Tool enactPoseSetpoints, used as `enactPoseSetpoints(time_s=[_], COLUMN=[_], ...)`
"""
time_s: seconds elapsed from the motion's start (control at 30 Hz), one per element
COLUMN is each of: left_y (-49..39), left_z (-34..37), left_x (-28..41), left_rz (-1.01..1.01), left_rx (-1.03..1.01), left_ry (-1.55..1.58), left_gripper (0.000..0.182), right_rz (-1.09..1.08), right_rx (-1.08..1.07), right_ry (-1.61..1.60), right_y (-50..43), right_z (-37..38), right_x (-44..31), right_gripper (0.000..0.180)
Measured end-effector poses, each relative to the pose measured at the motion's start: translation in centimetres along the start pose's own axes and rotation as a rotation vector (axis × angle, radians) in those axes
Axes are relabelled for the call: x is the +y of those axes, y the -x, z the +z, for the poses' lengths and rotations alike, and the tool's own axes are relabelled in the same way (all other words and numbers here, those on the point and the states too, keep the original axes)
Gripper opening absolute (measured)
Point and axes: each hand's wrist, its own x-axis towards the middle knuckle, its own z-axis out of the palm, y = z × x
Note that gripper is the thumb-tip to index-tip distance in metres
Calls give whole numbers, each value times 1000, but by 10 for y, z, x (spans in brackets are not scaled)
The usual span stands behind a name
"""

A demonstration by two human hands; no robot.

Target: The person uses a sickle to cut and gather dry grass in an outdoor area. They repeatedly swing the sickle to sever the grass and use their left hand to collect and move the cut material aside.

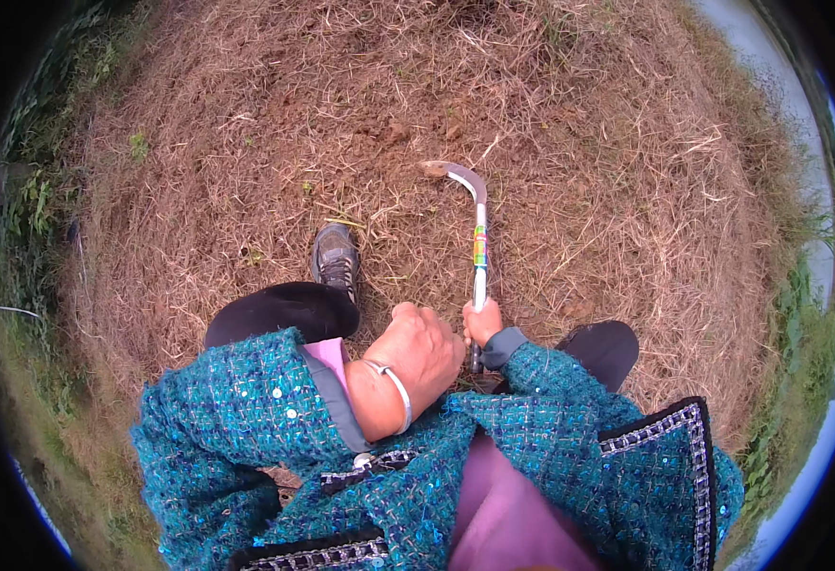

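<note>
A sickle [480,243] with a curved metal blade and a pale shaft bearing a coloured label points away from me, its blade tip bending left just over the soil. Brown earth clings to the tip. My right hand [484,322] is closed around the lower shaft, above the dark end of the handle. Close beside it, my left hand [417,350], with a silver bangle on the wrist, is curled with its knuckles up. Its fingertips are hidden at the handle, so whether it grips the handle too does not show.
Dry cut grass [603,214] and loose reddish soil [389,135] cover the ground ahead. My shoe [335,257] stands left of the sickle, and my dark-clad knee [603,350] is at right. Green plants [39,200] grow along the left edge. A pale strip [753,57] curves along the upper right.
</note>
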Motion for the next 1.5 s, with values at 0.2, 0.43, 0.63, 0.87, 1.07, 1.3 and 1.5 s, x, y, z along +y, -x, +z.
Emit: enactPoseSetpoints(time_s=[0.2,0.43,0.63,0.87,1.07,1.3,1.5], left_y=[-8,-1,-6,-15,-2,-14,-20], left_z=[-6,-12,-11,-14,-11,-9,-7], left_x=[2,4,-6,2,-1,-4,-7], left_rz=[24,115,121,176,144,180,150], left_rx=[117,-15,-36,-40,2,-40,3], left_ry=[34,3,19,0,16,3,7], left_gripper=[11,11,12,13,9,9,10], right_rz=[-214,-391,-103,-461,-431,-71,-356], right_rx=[84,619,-153,118,488,-190,90], right_ry=[-304,-550,-329,-117,-528,-301,-457], right_y=[3,-138,-52,-59,-73,-20,-24], right_z=[-39,-133,18,-40,-139,-26,-43], right_x=[-73,-189,-123,-175,-151,-85,-127], right_gripper=[18,10,7,9,9,10,20])
